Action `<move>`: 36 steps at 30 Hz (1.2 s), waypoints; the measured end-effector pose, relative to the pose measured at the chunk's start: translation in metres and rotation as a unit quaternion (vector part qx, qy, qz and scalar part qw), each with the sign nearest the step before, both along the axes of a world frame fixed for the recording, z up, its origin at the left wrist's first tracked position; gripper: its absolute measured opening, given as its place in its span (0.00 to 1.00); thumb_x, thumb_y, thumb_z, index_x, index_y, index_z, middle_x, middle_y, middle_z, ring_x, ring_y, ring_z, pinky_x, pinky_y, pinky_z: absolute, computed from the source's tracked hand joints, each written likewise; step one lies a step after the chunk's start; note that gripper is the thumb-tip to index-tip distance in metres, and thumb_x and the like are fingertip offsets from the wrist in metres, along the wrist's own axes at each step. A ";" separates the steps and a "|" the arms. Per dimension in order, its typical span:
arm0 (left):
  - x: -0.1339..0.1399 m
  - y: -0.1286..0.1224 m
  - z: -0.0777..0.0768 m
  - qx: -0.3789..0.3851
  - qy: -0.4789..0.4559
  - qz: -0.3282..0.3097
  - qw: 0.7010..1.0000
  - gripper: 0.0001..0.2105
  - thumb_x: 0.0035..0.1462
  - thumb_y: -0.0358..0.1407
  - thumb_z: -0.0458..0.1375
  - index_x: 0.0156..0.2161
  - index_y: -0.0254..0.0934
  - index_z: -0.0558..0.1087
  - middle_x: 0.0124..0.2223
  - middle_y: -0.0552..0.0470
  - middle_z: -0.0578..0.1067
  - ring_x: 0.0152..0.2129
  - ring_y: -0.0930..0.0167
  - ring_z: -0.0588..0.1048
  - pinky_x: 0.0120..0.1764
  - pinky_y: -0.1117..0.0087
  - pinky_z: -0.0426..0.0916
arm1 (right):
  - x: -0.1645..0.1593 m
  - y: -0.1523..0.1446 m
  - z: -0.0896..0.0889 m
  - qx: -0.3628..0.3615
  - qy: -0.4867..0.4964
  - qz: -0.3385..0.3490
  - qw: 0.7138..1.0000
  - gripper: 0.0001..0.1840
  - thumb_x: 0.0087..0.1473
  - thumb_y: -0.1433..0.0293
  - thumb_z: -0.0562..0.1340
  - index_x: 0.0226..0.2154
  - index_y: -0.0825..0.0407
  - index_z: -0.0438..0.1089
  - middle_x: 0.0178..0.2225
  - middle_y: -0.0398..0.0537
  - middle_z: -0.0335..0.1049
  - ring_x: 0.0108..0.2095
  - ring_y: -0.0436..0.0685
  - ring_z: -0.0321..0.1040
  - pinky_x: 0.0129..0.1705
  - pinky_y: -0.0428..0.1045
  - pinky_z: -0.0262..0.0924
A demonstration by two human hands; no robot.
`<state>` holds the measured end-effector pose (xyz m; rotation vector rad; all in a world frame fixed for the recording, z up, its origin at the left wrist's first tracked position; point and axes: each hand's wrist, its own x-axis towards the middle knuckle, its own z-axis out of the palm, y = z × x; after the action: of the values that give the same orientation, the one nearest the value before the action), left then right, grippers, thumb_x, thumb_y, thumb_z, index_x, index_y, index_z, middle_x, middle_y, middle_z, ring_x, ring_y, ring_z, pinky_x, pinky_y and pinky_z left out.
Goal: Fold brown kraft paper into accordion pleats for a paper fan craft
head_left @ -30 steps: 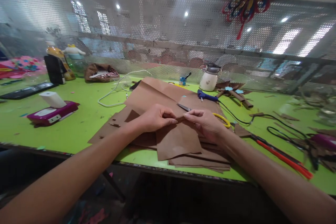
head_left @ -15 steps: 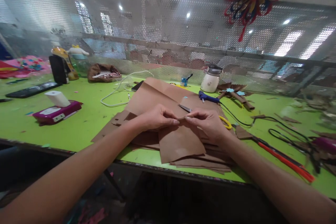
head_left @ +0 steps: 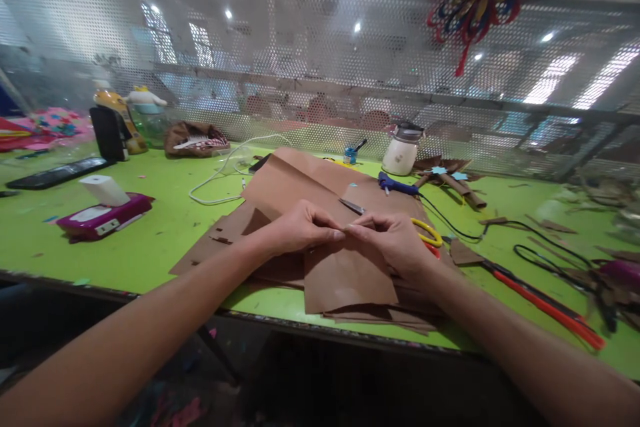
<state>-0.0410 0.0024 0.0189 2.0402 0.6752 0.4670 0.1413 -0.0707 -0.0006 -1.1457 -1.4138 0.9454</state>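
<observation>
A sheet of brown paper (head_left: 347, 280) hangs toward me from my fingertips, over a pile of larger brown sheets (head_left: 295, 177). My left hand (head_left: 307, 225) pinches the sheet's upper edge between thumb and fingers. Close beside it, almost touching, my right hand (head_left: 393, 237) pinches the same edge. Just beyond the fingers show the blades of a pair of scissors (head_left: 353, 205); its yellow handle loop (head_left: 427, 232) comes out past my right hand. The fingertips partly hide the edge they hold.
A blue glue gun (head_left: 397, 184) with a black cord lies behind the right hand. Red-handled pliers or cutters (head_left: 545, 307) rest at right. A white jar (head_left: 401, 147) stands at the back, a purple power strip (head_left: 103, 217) at left. The green table (head_left: 165, 193) ends just before me.
My right hand has moved slightly left, and its fingertips are closer to my left ones along the paper's edge. More of the scissors' handles shows.
</observation>
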 end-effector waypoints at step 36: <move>0.002 -0.002 0.001 0.001 0.014 -0.043 0.999 0.17 0.55 0.47 0.50 0.33 0.32 0.68 0.20 0.59 0.61 0.12 0.81 0.58 0.15 0.79 0.51 | 0.019 0.014 0.005 0.003 -0.002 -0.057 0.998 0.16 0.36 0.59 0.68 0.22 0.56 0.72 0.19 0.42 0.66 0.21 0.46 0.57 0.23 0.44 0.50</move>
<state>-0.0388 0.0004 0.0197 2.0724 0.6025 0.3895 0.1604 -0.0566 0.0042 -1.2107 -1.3381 0.8588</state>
